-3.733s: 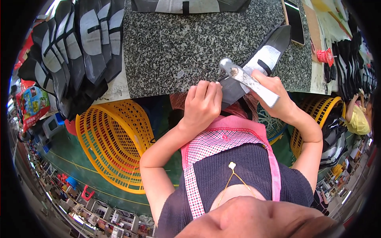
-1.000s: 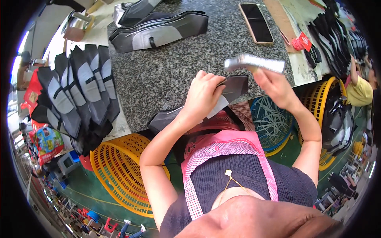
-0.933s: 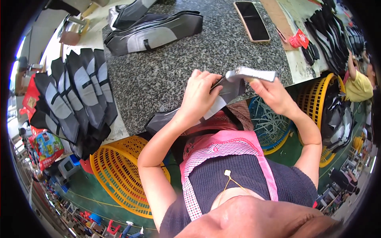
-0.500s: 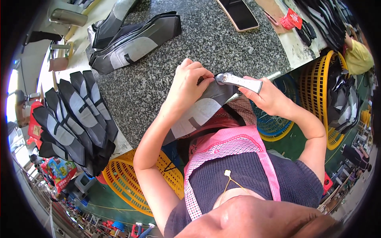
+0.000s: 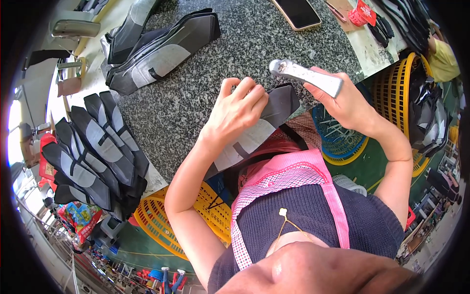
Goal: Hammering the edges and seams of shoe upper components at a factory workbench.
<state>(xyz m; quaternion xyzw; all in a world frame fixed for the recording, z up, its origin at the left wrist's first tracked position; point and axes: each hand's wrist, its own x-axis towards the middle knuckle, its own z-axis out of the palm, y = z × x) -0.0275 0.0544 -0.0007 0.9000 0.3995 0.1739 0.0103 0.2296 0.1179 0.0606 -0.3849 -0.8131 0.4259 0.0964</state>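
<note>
A dark and light grey sewn piece (image 5: 250, 138), shaped like a shoe upper, lies along the near edge of the stone slab. My left hand (image 5: 238, 109) is curled over the piece's left side, with its fingertips hidden. My right hand (image 5: 342, 105) is closed round a worn, silvery metal hammer (image 5: 306, 75). The hammer's rounded face points left, raised above the slab and apart from the piece. The handle is mostly hidden by my hand.
Similar grey pieces (image 5: 169, 56) are stacked at the far left, with more fanned out (image 5: 98, 147) at the left. A phone (image 5: 297, 13) lies at the back. Yellow baskets (image 5: 161, 223) stand below on both sides; the right basket (image 5: 394, 93) holds more pieces.
The hammer in my right hand has lifted away from the piece, up and to the right. My left hand has left its pinch at the tip and curled over the piece.
</note>
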